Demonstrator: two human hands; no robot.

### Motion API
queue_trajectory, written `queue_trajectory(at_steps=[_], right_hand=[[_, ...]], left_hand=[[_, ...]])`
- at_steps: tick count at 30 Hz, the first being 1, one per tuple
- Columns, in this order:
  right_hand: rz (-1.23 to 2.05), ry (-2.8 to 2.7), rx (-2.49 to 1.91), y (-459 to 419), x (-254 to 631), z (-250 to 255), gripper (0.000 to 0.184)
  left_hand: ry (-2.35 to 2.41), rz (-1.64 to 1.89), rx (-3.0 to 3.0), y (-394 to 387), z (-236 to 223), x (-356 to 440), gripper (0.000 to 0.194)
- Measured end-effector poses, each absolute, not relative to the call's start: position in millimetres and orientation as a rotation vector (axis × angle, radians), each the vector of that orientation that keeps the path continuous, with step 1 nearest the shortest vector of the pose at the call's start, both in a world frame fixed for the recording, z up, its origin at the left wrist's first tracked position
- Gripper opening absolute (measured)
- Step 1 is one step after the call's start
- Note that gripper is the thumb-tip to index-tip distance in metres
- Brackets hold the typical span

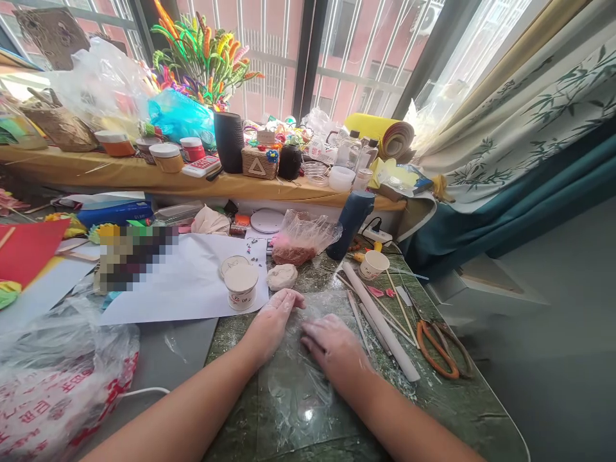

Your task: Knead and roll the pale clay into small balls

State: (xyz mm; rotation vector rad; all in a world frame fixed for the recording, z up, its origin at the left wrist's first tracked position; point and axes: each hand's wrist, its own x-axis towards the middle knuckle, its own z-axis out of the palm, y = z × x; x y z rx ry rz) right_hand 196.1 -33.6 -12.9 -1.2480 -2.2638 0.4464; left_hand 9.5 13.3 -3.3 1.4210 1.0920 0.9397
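A clear plastic sheet point(298, 398) lies on the dark green tabletop in front of me. My left hand point(275, 321), dusted with white powder, rests on its side at the sheet's far left, fingers stretched and slightly curved inward. Over the sheet's right half, my right hand point(334, 346) is palm down with loosely bent fingers spread a little; it is powdery too. Neither hand shows an object in it. Just beyond my left fingertips sits a pale lump of dough or clay point(282, 277). A paper cup point(241, 286) stands left of that lump, on white paper point(178, 289).
To the right lie a white rolling pin point(380, 321), thin sticks, and orange-handled scissors point(437, 350). Behind them stand another paper cup point(374, 264) and a dark blue bottle point(350, 224). A bagged brown lump point(298, 247) lies farther back. A plastic bag point(58, 391) fills the near left.
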Motion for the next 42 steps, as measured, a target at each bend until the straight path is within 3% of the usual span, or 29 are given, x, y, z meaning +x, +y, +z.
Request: queue_trajectory(at_steps=[6, 15, 22, 28, 36, 42], right_hand=[[0.486, -2.252, -1.378, -60.1, 204.7, -1.2, 0.045], [0.534, -2.073, -1.44, -43.5, 218.1, -7.8, 0.029], [0.625, -2.279, -1.233, -66.0, 204.3, -5.4, 0.029], [0.509, -2.049, -1.424, -44.8, 220.2, -14.6, 0.036], [0.407, -2.084, -1.528, -19.4, 237.1, -7.4, 0.026], [0.506, -2.156, -1.373, -63.7, 206.7, -6.9, 0.023]], left_hand=[[0.952, 1.008, 1.375, 14.0, -9.3, 9.0, 0.055], [1.08, 0.911, 1.71, 6.4, -4.8, 9.9, 0.044], [1.154, 0.742, 2.108, 15.7, -5.7, 12.4, 0.034], [1.072, 0.688, 2.253, 21.0, -9.5, 12.5, 0.029], [0.941, 0.5, 2.475, 24.0, -12.1, 4.7, 0.044], [0.954, 0.46, 2.587, 24.7, -18.8, 6.9, 0.051]])
